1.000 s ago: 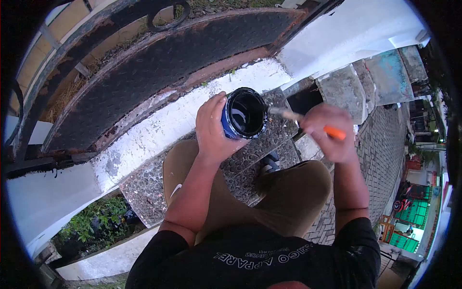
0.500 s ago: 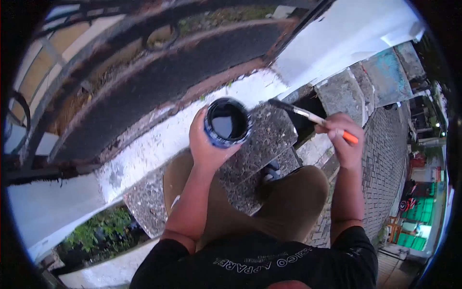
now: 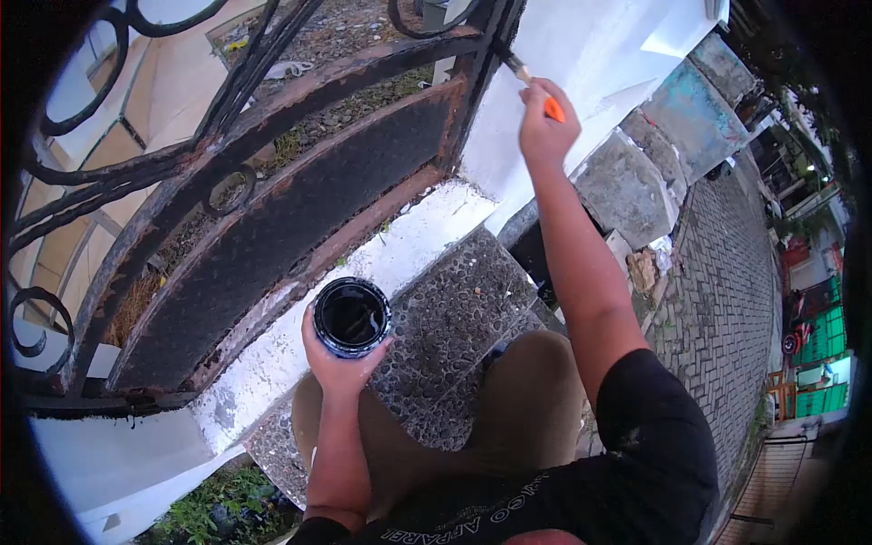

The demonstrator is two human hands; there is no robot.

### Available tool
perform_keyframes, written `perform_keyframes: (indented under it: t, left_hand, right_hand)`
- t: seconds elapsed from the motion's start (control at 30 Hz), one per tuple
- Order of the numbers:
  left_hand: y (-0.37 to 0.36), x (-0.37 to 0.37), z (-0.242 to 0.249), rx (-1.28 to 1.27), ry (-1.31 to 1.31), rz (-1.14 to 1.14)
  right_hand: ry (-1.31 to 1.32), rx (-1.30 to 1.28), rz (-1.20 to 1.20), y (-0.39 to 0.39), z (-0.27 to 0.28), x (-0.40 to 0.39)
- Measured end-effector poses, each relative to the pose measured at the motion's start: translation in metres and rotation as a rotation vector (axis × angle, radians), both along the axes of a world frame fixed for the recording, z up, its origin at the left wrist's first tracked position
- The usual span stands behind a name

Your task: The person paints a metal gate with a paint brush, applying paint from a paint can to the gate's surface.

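Note:
My left hand (image 3: 336, 363) is wrapped round an open paint can (image 3: 351, 318) with dark, glossy paint inside, held above the stone step. Stretched out to the upper right, my right hand (image 3: 549, 132) grips a paintbrush (image 3: 523, 74) by its orange-ended handle. The brush's dark bristles are right at the black upright post (image 3: 484, 73) of a metal gate, beside the white wall. Black paint and bare reddish-brown patches both show on the gate (image 3: 300, 200).
A white-painted ledge (image 3: 436, 218) runs under the gate. Pebbled stone paving (image 3: 436, 309) lies below me, with a dark gap on its right. The white wall (image 3: 581, 54) rises beside the post. Concrete slabs (image 3: 627, 182) and a brick-paved road (image 3: 718, 300) lie to the right.
My right hand has moved up and away with the paintbrush, bringing its bristles to the gate post. My left hand with the paint can has shifted lower and left in view.

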State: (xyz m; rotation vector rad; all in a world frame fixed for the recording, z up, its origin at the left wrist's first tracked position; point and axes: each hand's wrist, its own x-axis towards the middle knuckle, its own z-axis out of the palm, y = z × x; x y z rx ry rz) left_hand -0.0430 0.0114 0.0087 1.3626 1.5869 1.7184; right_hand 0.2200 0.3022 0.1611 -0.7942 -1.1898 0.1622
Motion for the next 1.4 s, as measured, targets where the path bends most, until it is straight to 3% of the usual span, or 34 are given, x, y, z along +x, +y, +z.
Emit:
perform_keyframes:
  t: [0.03, 0.1, 0.27, 0.3, 0.37, 0.47, 0.57, 0.63, 0.7, 0.8, 0.9, 0.97, 1.03, 1.1, 1.13, 1.2, 1.3, 1.4]
  left_hand:
    - [-0.002, 0.000, 0.002, -0.002, 0.001, 0.001]
    - [-0.005, 0.000, 0.007, -0.045, -0.017, -0.009]
    - [-0.009, -0.008, -0.006, -0.037, 0.036, 0.003]
    - [-0.008, -0.010, -0.008, -0.037, 0.037, 0.003]
    - [-0.008, -0.014, -0.011, -0.085, 0.101, 0.003]
    - [-0.007, -0.013, -0.009, -0.068, 0.093, 0.006]
    - [-0.009, -0.010, -0.005, -0.079, 0.072, 0.008]
    - [-0.009, -0.012, -0.008, -0.073, 0.106, 0.003]
    - [-0.011, -0.012, -0.009, -0.071, 0.147, 0.004]
    - [-0.015, -0.011, -0.008, -0.063, 0.051, -0.039]
    - [-0.019, -0.014, -0.013, -0.029, 0.044, -0.053]
    - [-0.020, -0.018, -0.016, -0.042, 0.055, -0.080]
    - [-0.021, -0.018, -0.015, -0.056, 0.069, -0.074]
    - [-0.020, -0.015, -0.013, -0.065, 0.076, -0.070]
    - [-0.018, -0.011, -0.011, -0.083, 0.041, -0.075]
    - [-0.018, -0.008, -0.011, -0.100, 0.006, -0.080]
    - [-0.018, -0.008, -0.012, -0.059, 0.085, -0.079]
    - [-0.019, -0.007, -0.011, -0.054, 0.094, -0.103]
  right_hand:
    - [-0.150, 0.049, -0.151, 0.015, -0.011, 0.003]
    - [-0.267, -0.063, -0.196, 0.023, -0.042, 0.006]
    - [-0.390, -0.127, -0.161, 0.010, -0.075, 0.012]
    - [-0.402, -0.216, -0.155, 0.009, -0.069, 0.014]
    - [-0.530, -0.136, -0.293, 0.019, -0.029, 0.014]
    - [-0.384, -0.020, -0.251, 0.030, 0.033, 0.011]
    - [-0.262, 0.106, -0.212, 0.039, 0.039, 0.012]
    - [-0.350, 0.225, -0.310, 0.036, 0.008, 0.011]
    - [-0.331, 0.042, -0.304, 0.025, -0.042, 0.006]
    - [-0.482, -0.015, -0.187, 0.016, -0.116, 0.011]
    - [-0.488, -0.152, -0.116, 0.010, -0.141, 0.012]
    - [-0.515, -0.225, -0.118, 0.017, -0.128, 0.014]
    - [-0.647, -0.281, -0.279, 0.025, -0.091, 0.013]
    - [-0.503, -0.202, -0.225, 0.023, -0.040, 0.006]
    - [-0.506, -0.204, -0.226, 0.028, -0.033, 0.006]
    - [-0.221, -0.004, -0.127, 0.035, -0.025, 0.006]
    - [-0.378, 0.100, -0.247, 0.021, -0.067, 0.006]
    - [-0.447, -0.074, -0.176, 0.009, -0.145, 0.014]
